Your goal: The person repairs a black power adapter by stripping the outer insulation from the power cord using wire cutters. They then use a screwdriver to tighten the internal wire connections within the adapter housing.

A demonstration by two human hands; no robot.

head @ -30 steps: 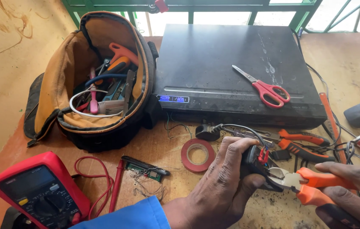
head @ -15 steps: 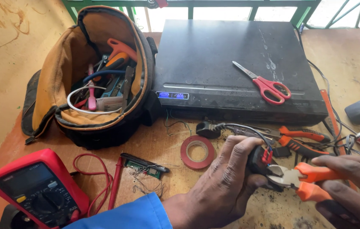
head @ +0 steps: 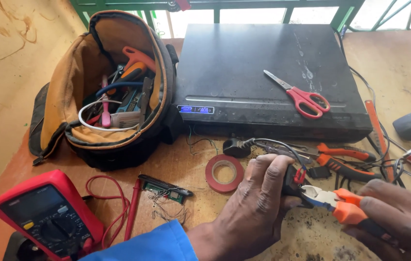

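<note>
A small black part with red wires [head: 296,178] sits at the lower middle of the wooden table [head: 7,96], pinched in the closed fingers of the left hand [head: 254,208]. The metal nose of the orange-handled cutting pliers [head: 333,200] touches this part from the right. The right hand [head: 399,217] is wrapped around the orange handles at the bottom right corner.

Just left of the left hand lies a roll of red tape [head: 224,173], flat on the table. Further left rest a small green circuit board [head: 164,186] with loose thin wires and a red multimeter [head: 45,217] with its red lead curled beside it. Behind the hands, 2 more orange-handled pliers [head: 345,159] lie among tangled cables. A black disc player [head: 263,82] stands at the back with red-handled scissors [head: 299,94] on its lid. To its left an open tool bag [head: 104,87] holds screwdrivers and cables
</note>
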